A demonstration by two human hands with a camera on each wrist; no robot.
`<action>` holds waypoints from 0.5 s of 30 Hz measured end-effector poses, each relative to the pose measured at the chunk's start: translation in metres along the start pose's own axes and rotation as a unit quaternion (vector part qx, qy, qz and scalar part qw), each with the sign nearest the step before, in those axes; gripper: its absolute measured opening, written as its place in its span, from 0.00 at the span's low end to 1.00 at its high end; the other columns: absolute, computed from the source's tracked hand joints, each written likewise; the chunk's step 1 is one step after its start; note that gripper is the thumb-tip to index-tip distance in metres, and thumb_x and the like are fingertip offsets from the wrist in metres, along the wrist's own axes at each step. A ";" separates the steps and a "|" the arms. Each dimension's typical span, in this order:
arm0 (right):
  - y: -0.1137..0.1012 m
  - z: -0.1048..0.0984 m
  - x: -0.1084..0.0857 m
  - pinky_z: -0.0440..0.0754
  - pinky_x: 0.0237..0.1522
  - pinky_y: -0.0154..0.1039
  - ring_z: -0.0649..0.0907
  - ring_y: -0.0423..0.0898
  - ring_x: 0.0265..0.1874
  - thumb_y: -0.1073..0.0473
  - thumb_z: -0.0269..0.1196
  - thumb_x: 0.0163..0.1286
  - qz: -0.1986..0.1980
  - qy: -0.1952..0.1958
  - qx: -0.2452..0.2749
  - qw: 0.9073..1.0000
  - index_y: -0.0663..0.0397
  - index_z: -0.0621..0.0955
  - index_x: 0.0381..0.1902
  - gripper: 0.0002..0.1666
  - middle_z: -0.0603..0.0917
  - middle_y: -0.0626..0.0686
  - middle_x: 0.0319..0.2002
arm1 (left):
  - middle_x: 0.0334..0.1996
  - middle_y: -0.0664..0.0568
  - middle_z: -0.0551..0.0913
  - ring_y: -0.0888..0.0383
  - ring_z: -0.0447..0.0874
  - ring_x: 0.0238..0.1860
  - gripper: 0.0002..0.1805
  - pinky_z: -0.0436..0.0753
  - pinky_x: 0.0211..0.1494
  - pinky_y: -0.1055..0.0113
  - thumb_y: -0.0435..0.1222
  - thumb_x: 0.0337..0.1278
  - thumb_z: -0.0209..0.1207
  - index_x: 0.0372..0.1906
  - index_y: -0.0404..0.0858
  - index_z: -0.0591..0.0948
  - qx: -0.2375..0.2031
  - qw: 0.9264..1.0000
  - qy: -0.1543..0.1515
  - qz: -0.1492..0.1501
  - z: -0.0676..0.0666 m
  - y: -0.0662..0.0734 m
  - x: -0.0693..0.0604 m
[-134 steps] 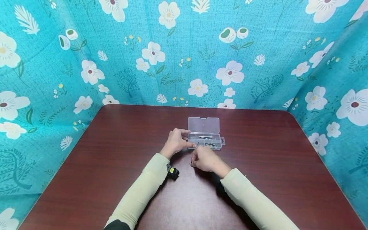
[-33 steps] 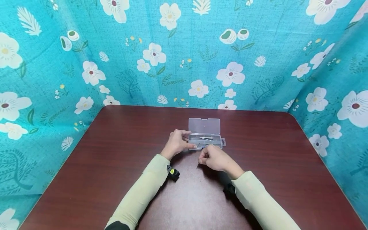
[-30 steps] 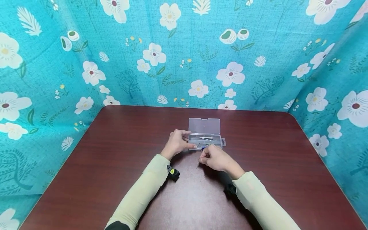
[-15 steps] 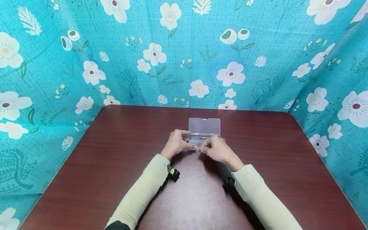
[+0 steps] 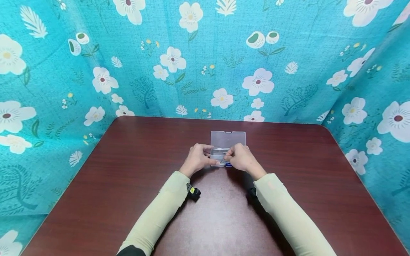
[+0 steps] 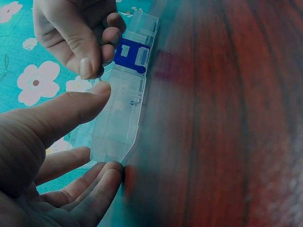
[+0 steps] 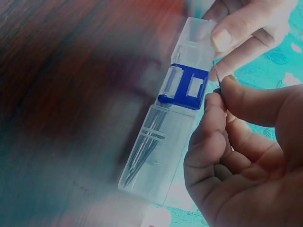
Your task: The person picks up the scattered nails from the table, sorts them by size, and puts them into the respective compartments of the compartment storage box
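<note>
A clear plastic compartment box (image 5: pixel 218 153) lies on the table with its lid (image 5: pixel 227 138) tipped back. My left hand (image 5: pixel 196 158) holds its left end between thumb and fingers. Above the box's near side, my right hand (image 5: pixel 241 158) pinches a thin nail (image 7: pixel 217 72) between thumb and forefinger; most of it is hidden by the fingertips. Several longer nails (image 7: pixel 144 149) show through the front wall in the right wrist view. A blue latch (image 7: pixel 184 87) sits on the front of the box. The right hand covers the box's right part in the head view.
The dark red wooden table (image 5: pixel 160 149) extends all around the box. Behind it and at the sides hangs a blue flowered curtain (image 5: pixel 192 96). A small black wrist camera (image 5: pixel 193 193) hangs under the left sleeve.
My right hand has moved from the table just in front of the box up over its compartments, the small nail still pinched. The left hand has kept its hold on the box.
</note>
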State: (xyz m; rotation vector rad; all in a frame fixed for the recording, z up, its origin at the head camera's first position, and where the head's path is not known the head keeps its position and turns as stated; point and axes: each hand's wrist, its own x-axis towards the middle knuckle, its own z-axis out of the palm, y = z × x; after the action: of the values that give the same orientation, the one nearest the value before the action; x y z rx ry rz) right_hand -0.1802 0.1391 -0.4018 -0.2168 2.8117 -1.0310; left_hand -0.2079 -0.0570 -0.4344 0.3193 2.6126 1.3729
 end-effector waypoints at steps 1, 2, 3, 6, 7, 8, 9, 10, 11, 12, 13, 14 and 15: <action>0.000 0.001 0.001 0.74 0.23 0.39 0.76 0.46 0.23 0.62 0.67 0.69 -0.002 0.001 -0.006 1.000 0.57 0.88 0.27 0.10 0.82 0.48 0.22 | 0.39 0.49 0.87 0.58 0.84 0.40 0.35 0.84 0.38 0.66 0.40 0.39 0.82 0.59 0.38 0.84 -0.002 1.000 0.000 -0.001 0.000 0.000 0.000; -0.001 0.002 0.001 0.74 0.23 0.39 0.76 0.46 0.22 0.62 0.67 0.68 -0.001 0.001 -0.010 1.000 0.56 0.88 0.26 0.10 0.82 0.47 0.21 | 0.39 0.49 0.87 0.58 0.85 0.40 0.35 0.84 0.38 0.65 0.40 0.39 0.82 0.59 0.39 0.84 -0.004 1.000 0.000 -0.002 0.000 0.000 0.000; -0.001 0.002 0.001 0.74 0.23 0.39 0.76 0.46 0.22 0.62 0.68 0.68 -0.002 0.001 -0.013 1.000 0.56 0.88 0.26 0.10 0.82 0.47 0.21 | 0.39 0.48 0.87 0.58 0.85 0.40 0.35 0.84 0.38 0.65 0.39 0.39 0.82 0.59 0.39 0.84 -0.005 1.000 0.000 -0.002 0.000 0.000 0.000; -0.003 0.003 0.001 0.74 0.22 0.39 0.76 0.46 0.21 0.62 0.68 0.67 0.002 -0.002 -0.010 1.000 0.57 0.88 0.26 0.09 0.81 0.48 0.20 | 0.40 0.47 0.87 0.57 0.85 0.41 0.35 0.84 0.38 0.64 0.39 0.40 0.81 0.59 0.39 0.84 -0.006 1.000 -0.003 -0.001 0.000 0.000 -0.001; -0.004 0.003 0.001 0.74 0.22 0.39 0.76 0.46 0.21 0.62 0.69 0.67 0.004 -0.002 -0.009 1.000 0.57 0.88 0.26 0.09 0.82 0.48 0.20 | 0.40 0.47 0.87 0.57 0.85 0.41 0.35 0.84 0.38 0.65 0.39 0.40 0.81 0.59 0.39 0.84 -0.003 1.000 -0.003 0.000 0.000 0.000 -0.001; -0.004 0.004 0.001 0.74 0.22 0.39 0.76 0.45 0.22 0.62 0.69 0.67 0.002 -0.002 -0.009 1.000 0.56 0.89 0.26 0.09 0.82 0.48 0.21 | 0.40 0.47 0.87 0.58 0.85 0.41 0.35 0.84 0.38 0.65 0.39 0.40 0.81 0.59 0.39 0.84 -0.001 1.000 -0.003 0.000 0.000 0.000 -0.002; -0.004 0.003 0.001 0.74 0.22 0.39 0.76 0.45 0.22 0.62 0.70 0.66 -0.001 0.000 -0.007 1.000 0.56 0.89 0.26 0.09 0.83 0.49 0.21 | 0.40 0.47 0.87 0.58 0.84 0.41 0.35 0.84 0.38 0.65 0.39 0.41 0.81 0.60 0.39 0.84 0.002 1.000 -0.003 0.000 0.000 0.000 -0.002; -0.003 0.003 0.001 0.74 0.22 0.39 0.77 0.45 0.22 0.62 0.70 0.67 -0.005 0.003 -0.005 1.000 0.56 0.89 0.26 0.09 0.83 0.49 0.22 | 0.40 0.47 0.87 0.58 0.84 0.41 0.35 0.84 0.38 0.65 0.39 0.41 0.81 0.60 0.39 0.84 0.004 1.000 -0.003 0.000 0.000 0.000 -0.002; -0.003 0.003 0.000 0.74 0.23 0.39 0.77 0.46 0.23 0.62 0.70 0.67 -0.008 0.008 -0.002 1.000 0.56 0.89 0.26 0.09 0.84 0.49 0.22 | 0.40 0.47 0.87 0.58 0.84 0.40 0.34 0.84 0.38 0.65 0.39 0.41 0.81 0.60 0.39 0.84 0.007 1.000 -0.003 0.001 0.000 0.000 -0.002; -0.002 0.002 0.000 0.75 0.23 0.39 0.77 0.45 0.23 0.62 0.70 0.67 -0.011 0.012 0.001 1.000 0.55 0.89 0.26 0.09 0.84 0.49 0.23 | 0.40 0.48 0.87 0.58 0.84 0.41 0.34 0.84 0.39 0.65 0.40 0.42 0.81 0.60 0.40 0.84 0.010 1.000 -0.002 0.003 0.000 0.000 -0.002; -0.001 0.002 -0.001 0.74 0.23 0.39 0.76 0.46 0.23 0.62 0.70 0.67 -0.010 0.016 0.006 1.000 0.55 0.89 0.26 0.09 0.84 0.50 0.24 | 0.40 0.48 0.87 0.58 0.84 0.41 0.34 0.84 0.39 0.65 0.40 0.42 0.80 0.60 0.39 0.84 0.011 1.000 -0.002 0.004 0.000 0.000 -0.002; -0.001 0.000 -0.002 0.74 0.23 0.39 0.76 0.46 0.23 0.61 0.69 0.68 -0.009 0.020 0.014 1.000 0.55 0.89 0.27 0.09 0.84 0.50 0.24 | 0.40 0.48 0.87 0.58 0.84 0.41 0.34 0.84 0.39 0.65 0.40 0.42 0.80 0.60 0.40 0.83 0.012 1.000 -0.001 0.006 0.000 0.000 -0.001; 0.000 -0.001 -0.003 0.74 0.23 0.39 0.76 0.46 0.24 0.61 0.69 0.68 -0.007 0.025 0.021 0.999 0.55 0.89 0.28 0.09 0.85 0.51 0.24 | 0.40 0.48 0.87 0.58 0.84 0.41 0.34 0.84 0.40 0.65 0.40 0.43 0.80 0.60 0.39 0.83 0.015 1.000 0.000 0.009 0.000 0.000 -0.002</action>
State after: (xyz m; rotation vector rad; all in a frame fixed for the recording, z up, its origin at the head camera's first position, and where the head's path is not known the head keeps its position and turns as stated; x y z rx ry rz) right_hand -0.1777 0.1403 -0.4008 -0.2095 2.8324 -1.1137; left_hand -0.2062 -0.0573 -0.4341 0.3465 2.6380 1.3408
